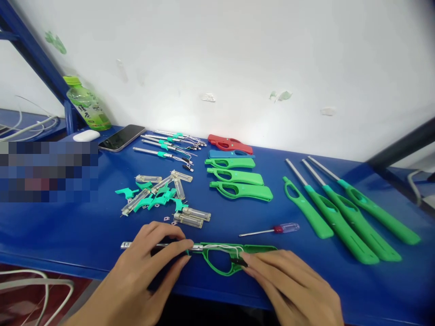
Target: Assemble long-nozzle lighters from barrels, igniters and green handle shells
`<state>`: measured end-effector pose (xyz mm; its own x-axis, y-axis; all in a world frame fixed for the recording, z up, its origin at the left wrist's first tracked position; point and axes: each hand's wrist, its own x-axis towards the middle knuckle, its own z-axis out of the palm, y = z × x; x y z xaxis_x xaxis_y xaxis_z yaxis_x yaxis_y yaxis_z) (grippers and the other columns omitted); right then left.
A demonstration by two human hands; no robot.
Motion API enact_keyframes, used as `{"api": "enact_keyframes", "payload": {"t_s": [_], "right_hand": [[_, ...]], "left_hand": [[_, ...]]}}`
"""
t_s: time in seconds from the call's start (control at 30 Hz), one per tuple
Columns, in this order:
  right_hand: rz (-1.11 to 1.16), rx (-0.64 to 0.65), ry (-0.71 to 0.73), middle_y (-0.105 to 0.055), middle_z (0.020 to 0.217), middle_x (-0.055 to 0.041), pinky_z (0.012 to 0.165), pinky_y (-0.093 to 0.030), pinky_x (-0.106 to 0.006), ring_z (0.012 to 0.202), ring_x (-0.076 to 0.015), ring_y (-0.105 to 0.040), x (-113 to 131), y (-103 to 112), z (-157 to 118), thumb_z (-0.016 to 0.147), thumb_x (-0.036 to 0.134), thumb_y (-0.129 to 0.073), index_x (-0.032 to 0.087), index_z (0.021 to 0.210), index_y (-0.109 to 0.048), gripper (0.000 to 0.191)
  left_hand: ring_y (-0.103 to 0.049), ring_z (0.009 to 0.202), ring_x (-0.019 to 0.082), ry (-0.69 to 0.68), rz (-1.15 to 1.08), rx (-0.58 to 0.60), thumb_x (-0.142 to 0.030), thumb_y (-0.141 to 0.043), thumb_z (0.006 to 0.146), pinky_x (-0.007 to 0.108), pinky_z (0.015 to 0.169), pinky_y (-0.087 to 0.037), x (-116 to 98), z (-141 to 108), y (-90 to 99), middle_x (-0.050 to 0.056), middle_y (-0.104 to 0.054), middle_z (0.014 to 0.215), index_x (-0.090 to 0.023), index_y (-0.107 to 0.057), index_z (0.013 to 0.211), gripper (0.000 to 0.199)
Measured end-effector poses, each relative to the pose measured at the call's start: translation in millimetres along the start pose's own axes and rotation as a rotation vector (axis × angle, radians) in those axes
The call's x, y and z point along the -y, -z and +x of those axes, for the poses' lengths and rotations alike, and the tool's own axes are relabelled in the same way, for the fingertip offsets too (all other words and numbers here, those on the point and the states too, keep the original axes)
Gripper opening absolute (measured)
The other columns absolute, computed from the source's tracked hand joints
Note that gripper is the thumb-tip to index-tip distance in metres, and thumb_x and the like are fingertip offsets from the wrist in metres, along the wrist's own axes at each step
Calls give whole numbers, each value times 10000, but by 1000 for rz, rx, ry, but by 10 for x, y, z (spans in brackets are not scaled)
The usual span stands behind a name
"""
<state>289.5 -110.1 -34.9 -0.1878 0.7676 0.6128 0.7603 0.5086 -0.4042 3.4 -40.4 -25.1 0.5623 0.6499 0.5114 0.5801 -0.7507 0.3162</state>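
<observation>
At the table's front edge lies an open green lighter shell half [222, 272] with a looped trigger guard. My left hand [154, 253] pinches the metal lighter tube [197, 247] where it meets the shell's left end. White wires [220, 246] run from the tube across the shell to a small black igniter [239, 261]. My right hand [288, 276] grips that igniter between thumb and fingers, over the shell's handle, and hides part of it. Beyond my hands are loose teal triggers [163, 198] and clear fuel tanks [188, 220] in a scattered pile.
A screwdriver [272, 229] lies behind my right hand. Several long green lighters [353, 226] lie to the right. Green shell halves [243, 191], a red one [231, 144] and wired tubes [163, 154] lie farther back. A phone [122, 137] and bottle [89, 106] are at back left.
</observation>
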Motion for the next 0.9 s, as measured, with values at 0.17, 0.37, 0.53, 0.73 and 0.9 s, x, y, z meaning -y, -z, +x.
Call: {"api": "enact_keyframes", "payload": {"t_s": [0.17,0.37,0.53,0.73,0.9], "right_hand": [[-57,58,47,-829,1083,-18,827,-656,-275,924,-173,-810,-22,51,8,1102,141,-581,237,1179,-807,257],[-73,77,70,-833,1097,1,850,-638,-268,961,-167,-811,-42,56,0,1107,139,-562,243,1159,-816,280],[-68,21,33,-828,1057,1,797,-631,-252,870,-142,-802,-25,8,7,1113,151,-585,233,1173,-812,249],[-15,-3,20,-823,1063,-11,795,-633,-260,874,-148,-794,-21,-9,8,1093,133,-616,222,1171,-813,230],[6,6,21,-813,1071,-1,789,-621,-258,881,-134,-779,-42,-30,-19,1078,111,-645,219,1217,-785,225]], "left_hand": [[-615,1226,221,-42,29,58,-144,-541,1065,360,1082,-504,-184,137,-91,77,-663,1297,-253,-615,1423,381],[-603,1108,222,-32,-82,131,-161,-541,1087,391,999,-481,-290,388,-242,44,-662,1160,-247,-675,1200,196],[-594,967,211,-27,-109,145,-108,-547,1071,397,893,-467,-287,449,-327,16,-654,1036,-246,-688,1078,197],[-584,966,200,-60,-94,102,-69,-538,1075,382,881,-459,-270,417,-362,28,-642,1047,-230,-673,1120,215],[-570,946,200,-84,-92,87,-37,-539,1060,376,858,-464,-264,425,-356,30,-631,1043,-228,-664,1122,236]]}}
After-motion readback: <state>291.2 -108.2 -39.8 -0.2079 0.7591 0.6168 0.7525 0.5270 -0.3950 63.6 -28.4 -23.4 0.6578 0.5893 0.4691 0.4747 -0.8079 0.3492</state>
